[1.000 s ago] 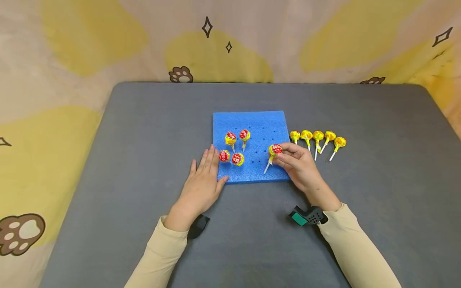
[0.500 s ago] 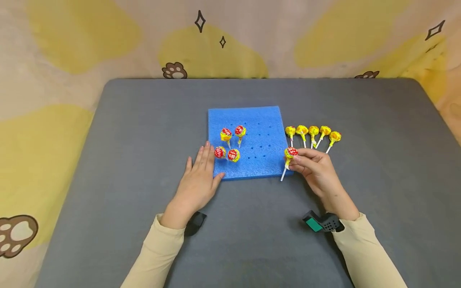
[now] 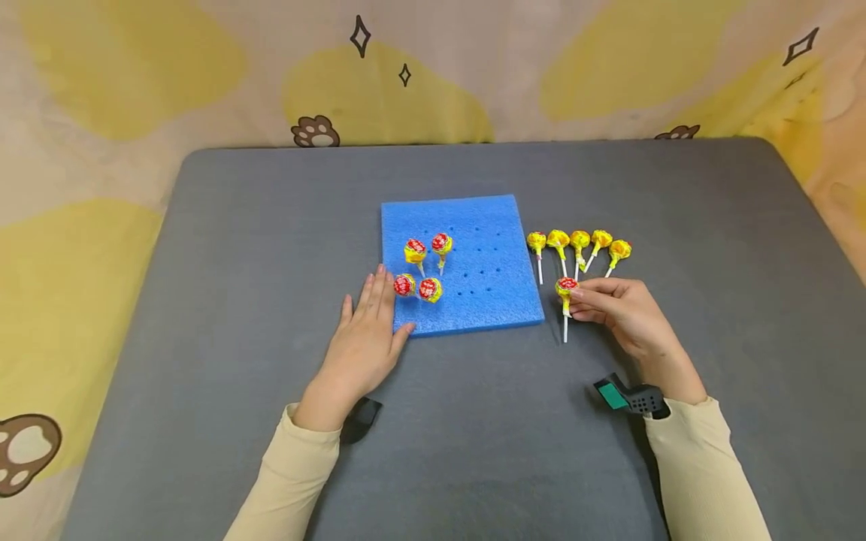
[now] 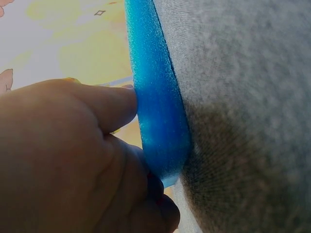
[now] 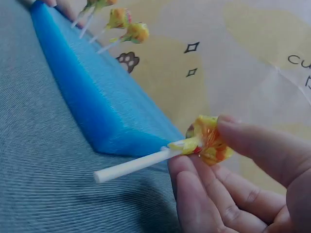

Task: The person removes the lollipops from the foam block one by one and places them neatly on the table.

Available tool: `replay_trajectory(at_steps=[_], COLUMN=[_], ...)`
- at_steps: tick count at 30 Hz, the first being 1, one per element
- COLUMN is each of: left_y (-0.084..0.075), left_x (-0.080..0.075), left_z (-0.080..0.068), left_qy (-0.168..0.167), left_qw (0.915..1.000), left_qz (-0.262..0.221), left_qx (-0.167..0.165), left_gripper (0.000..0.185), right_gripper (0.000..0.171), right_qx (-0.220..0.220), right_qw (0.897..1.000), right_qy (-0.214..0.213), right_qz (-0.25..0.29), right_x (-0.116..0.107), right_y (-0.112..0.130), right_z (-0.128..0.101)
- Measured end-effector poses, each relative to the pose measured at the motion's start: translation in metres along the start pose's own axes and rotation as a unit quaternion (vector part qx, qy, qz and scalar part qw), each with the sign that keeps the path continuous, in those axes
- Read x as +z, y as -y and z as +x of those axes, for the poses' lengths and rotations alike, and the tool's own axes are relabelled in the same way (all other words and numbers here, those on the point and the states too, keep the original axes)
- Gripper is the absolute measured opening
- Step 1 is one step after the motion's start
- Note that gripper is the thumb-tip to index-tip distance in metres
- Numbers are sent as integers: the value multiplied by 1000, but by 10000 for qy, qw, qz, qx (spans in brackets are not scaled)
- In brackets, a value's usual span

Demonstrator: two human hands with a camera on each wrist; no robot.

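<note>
The lollipop [image 3: 567, 286] sits pinched at its wrapped head in the right hand [image 3: 625, 312], stick pointing down toward the worktop [image 3: 203, 263], just off the foam's [image 3: 487, 225] right edge. The left hand [image 3: 361, 342] lies flat — fingers straight, grip loose — pressing the foam's left edge. Four lollipops [image 3: 422, 267] stand in the foam; five more [image 3: 578, 244] lie in a row to its right.

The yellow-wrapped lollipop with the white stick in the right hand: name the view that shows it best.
The right wrist view: the yellow-wrapped lollipop fills the frame, pinched at its head by the right hand, stick bare. The head view shows it small, beside the blue foam board. The left wrist view misses it.
</note>
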State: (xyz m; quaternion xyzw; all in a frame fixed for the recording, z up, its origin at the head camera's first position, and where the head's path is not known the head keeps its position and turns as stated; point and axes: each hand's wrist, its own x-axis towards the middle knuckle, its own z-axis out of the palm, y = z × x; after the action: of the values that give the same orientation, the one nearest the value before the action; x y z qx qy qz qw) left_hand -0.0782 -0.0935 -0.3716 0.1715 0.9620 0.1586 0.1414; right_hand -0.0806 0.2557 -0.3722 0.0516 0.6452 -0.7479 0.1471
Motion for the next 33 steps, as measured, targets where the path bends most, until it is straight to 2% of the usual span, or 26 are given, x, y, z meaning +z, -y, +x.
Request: replay_trajectory(at_steps=[2,7,11,13,19,28,30,33], left_y=[0,0,0,0,1,1,1,1], left_x=[0,0,1,1,2,1,1,1], left_z=[0,0,1,2,1,2,2,2], left_qy=[1,7,9,4,-40,-126,-108,-100], left_qw=[10000,10000,10000,10000,10000,9999,9999,9999], left_qz=[-13,-43,-31,-18,0,-15,-18,-4], left_qx=[4,13,10,18,47,86,82,70], left_gripper=[75,76,77,77,75,75,75,75], right_gripper=[18,8,34,40,36,36,36,38], right_qx=[150,364,309,245,78,255,277,259], right_qw=[9997,9927,9838,9811,9686,9543,9535,9594], right_qy=[-87,-425,-623,-739,-1042,-1217,-1221,-1117], right_qz=[-162,-1069,-1654,-1773,-2257,-2719,-2741,-2575], right_x=[0,5,10,12,20,14,12,10], right_y=[-2,-6,-7,-8,-11,-5,-5,-7], right_z=[2,6,8,8,10,5,4,5])
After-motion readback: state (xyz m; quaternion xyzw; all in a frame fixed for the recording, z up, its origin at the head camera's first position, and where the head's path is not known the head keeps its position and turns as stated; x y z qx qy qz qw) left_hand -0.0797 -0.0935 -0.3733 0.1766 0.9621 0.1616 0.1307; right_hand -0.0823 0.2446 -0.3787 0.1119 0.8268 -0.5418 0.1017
